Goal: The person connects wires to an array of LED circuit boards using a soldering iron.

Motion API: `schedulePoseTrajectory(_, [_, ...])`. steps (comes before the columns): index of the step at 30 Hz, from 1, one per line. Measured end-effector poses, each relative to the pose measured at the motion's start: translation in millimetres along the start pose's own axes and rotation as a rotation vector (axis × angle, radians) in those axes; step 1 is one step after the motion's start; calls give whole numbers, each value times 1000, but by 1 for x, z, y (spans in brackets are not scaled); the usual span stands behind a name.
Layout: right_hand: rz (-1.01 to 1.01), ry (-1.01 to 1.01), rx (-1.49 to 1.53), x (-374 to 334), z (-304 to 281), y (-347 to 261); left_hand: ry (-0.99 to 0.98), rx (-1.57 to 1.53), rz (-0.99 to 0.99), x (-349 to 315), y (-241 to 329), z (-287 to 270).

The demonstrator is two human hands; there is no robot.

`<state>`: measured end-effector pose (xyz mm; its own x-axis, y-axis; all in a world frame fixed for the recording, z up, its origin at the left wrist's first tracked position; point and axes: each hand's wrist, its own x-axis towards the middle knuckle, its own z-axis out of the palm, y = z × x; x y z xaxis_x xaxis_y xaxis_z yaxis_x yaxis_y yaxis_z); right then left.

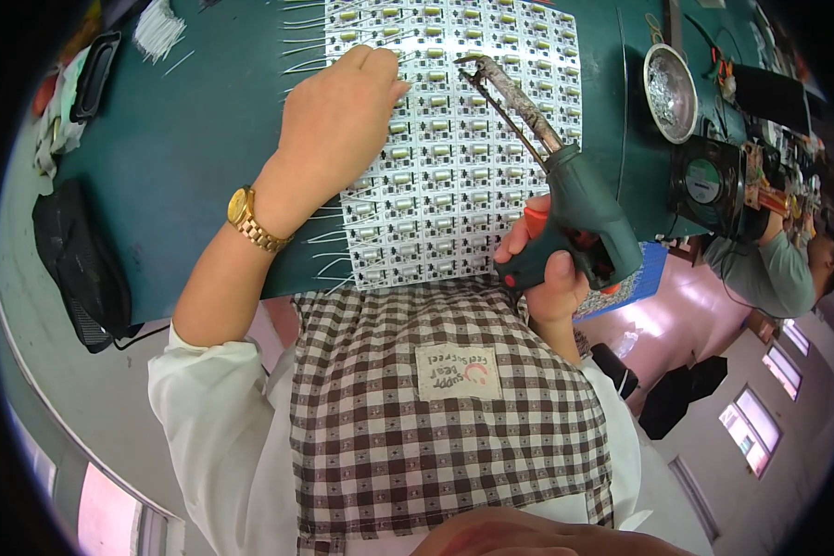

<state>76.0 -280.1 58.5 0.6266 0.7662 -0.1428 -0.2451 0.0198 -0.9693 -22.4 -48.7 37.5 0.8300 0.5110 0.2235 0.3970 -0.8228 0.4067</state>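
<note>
My left hand (338,116), with a gold watch (250,218) on the wrist, rests fingers down on a large white panel of small circuit boards (454,139) on the green work mat (204,139). Thin wire leads stick out along the panel's left edge. My right hand (542,269) grips a green pistol-shaped soldering iron (574,208). Its long burnt tip (477,65) hovers over the upper middle of the panel, just right of my left hand's fingers.
A round tin of metal wool (669,91) and a small black fan (706,181) stand at the right. A bundle of white wire pieces (157,28) lies top left, a black pouch (79,269) at the left edge. Another person (769,269) works at far right.
</note>
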Motion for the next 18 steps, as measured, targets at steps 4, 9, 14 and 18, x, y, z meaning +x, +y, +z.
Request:
schedulePoseTrajectory(4, [52, -31, 54, -5, -5, 0, -1, 10, -6, 0, 1, -2])
schedulePoseTrajectory(9, [95, -44, 283, -7, -5, -2, -9, -40, -52, 0, -2, -16])
schedulePoseTrajectory(14, [-10, -44, 366, -16, -5, 9, 20, -20, -298, 7, -9, -42])
schedulePoseTrajectory(18, [39, -72, 238, -23, -7, 13, 140, -326, -202, -2, 7, -33])
